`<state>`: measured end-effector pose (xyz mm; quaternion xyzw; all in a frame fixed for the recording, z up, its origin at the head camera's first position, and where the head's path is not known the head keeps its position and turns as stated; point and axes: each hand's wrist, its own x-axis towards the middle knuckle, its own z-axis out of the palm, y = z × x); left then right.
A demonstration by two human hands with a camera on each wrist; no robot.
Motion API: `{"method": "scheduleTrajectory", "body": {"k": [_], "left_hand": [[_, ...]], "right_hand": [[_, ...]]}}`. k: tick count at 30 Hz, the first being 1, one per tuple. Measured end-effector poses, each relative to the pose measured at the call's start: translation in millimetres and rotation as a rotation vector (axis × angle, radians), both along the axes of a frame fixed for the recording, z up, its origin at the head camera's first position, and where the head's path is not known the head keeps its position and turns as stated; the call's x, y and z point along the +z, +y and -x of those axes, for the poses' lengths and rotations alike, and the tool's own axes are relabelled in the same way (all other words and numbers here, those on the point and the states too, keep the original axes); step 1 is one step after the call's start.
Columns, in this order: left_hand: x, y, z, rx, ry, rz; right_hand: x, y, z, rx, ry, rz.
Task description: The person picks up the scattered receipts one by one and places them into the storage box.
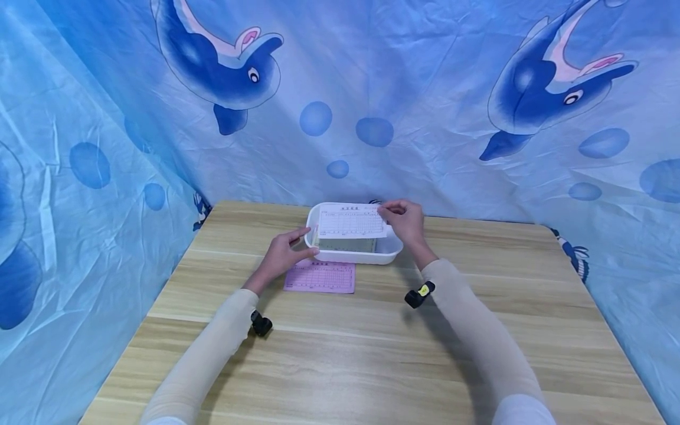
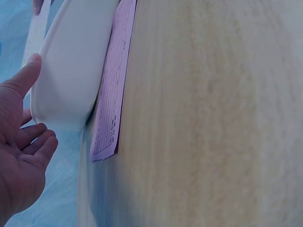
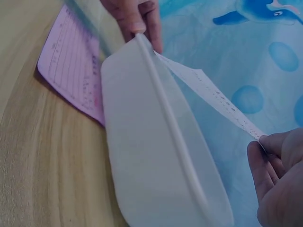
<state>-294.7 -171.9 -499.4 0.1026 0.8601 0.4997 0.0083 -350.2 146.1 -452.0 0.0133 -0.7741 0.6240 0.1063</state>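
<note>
A white plastic tray (image 1: 366, 258) stands near the table's back edge. At its left end my left hand (image 1: 280, 255) holds the rim, thumb at the front corner, fingers along the side. Between thumb and fingertips, my right hand (image 1: 406, 223) pinches the right edge of a white printed form (image 1: 350, 222). The form is raised and slants over the tray's opening in the right wrist view. Under it, inside the tray, lies a greenish flat thing (image 1: 347, 244), partly hidden. On the table before the tray is a pink printed form (image 1: 321, 278).
The wood-grain table (image 1: 340, 360) reaches back to a blue dolphin-print cloth (image 1: 425, 171), which also hangs along the left and right sides. A small black camera is strapped on each wrist.
</note>
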Motion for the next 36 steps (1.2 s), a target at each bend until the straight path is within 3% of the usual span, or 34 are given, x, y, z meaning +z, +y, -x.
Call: {"method": "scheduleTrajectory", "body": {"k": [9, 18, 24, 36], "left_hand": [[-0.4, 0, 1.2, -0.008, 0.014, 0.003], [-4.4, -2, 2.0, -0.017, 0.017, -0.007], [-4.5, -1, 1.7, -0.014, 0.026, -0.008], [-3.6, -1, 1.1, -0.005, 0.016, -0.001]], "right_hand": [[-14.1, -11, 7.3, -0.011, -0.031, -0.056], [-21.4, -23, 13.2, -0.024, -0.081, -0.221], [-25.0, -27, 15.2, -0.020, -0.062, -0.320], [-24.7, -32, 14.6, 0.014, -0.053, -0.348]]}}
